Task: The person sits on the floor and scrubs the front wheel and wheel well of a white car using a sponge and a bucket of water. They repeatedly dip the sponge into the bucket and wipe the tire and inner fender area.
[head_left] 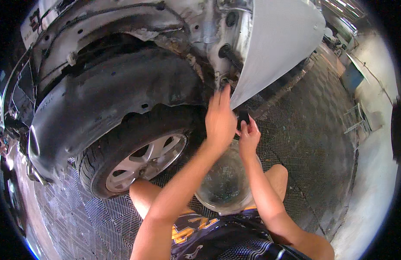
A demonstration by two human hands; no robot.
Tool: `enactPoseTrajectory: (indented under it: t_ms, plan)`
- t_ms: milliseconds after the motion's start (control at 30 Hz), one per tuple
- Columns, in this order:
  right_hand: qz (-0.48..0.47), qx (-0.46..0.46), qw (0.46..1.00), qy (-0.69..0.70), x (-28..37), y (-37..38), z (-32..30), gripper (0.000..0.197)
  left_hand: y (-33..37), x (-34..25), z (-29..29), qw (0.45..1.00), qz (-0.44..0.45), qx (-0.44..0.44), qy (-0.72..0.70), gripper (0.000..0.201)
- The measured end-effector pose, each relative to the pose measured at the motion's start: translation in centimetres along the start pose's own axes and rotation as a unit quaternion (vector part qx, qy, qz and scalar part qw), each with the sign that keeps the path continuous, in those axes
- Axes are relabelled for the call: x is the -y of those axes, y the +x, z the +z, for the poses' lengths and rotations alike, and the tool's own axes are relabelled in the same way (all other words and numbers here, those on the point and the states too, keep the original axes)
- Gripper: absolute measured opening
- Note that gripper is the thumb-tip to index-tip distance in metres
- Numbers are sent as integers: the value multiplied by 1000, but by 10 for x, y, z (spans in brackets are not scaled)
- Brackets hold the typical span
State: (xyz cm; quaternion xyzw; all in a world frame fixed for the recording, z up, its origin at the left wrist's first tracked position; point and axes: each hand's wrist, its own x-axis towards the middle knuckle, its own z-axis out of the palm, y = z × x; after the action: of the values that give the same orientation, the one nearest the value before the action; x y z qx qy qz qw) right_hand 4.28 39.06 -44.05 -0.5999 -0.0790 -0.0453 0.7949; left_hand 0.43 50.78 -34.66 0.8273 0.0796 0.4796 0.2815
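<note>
My left hand [220, 121] reaches up to the bare metal pillar [223, 65] of a car body, beside the lower corner of a light grey panel [280, 41]. Its fingers point upward, close together, with the tips at a small dark spot on the pillar; what they hold, if anything, is hidden. Lower and to the right, my right hand [249, 136] grips a flat black piece [243, 117] between thumb and fingers, just under the panel's edge. Below both hands, between my legs, sits a round, cloudy basin [224, 182].
On the left, a wheel with a silver rim [155, 160] stands under a black wheel-arch liner [122, 89]. Patterned dark floor matting [306, 125] spreads to the right. A pale wall [373, 173] runs along the far right, with a small metal stand [356, 118] against it.
</note>
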Motion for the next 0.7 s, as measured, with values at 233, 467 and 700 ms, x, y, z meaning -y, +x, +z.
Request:
enactPoseTrajectory:
  t_ms: [233,467,700]
  plan:
    - [-24,-27,999,-14,32,6,28,39,142,-10,19,901,6,321,293,47]
    - [-198,-42,972,-121,26,10,48,45,122,14,16,889,77,312,328,42]
    - [-170,-131,977,7,2,44,148,40,135,0,-2,861,100,358,348,49]
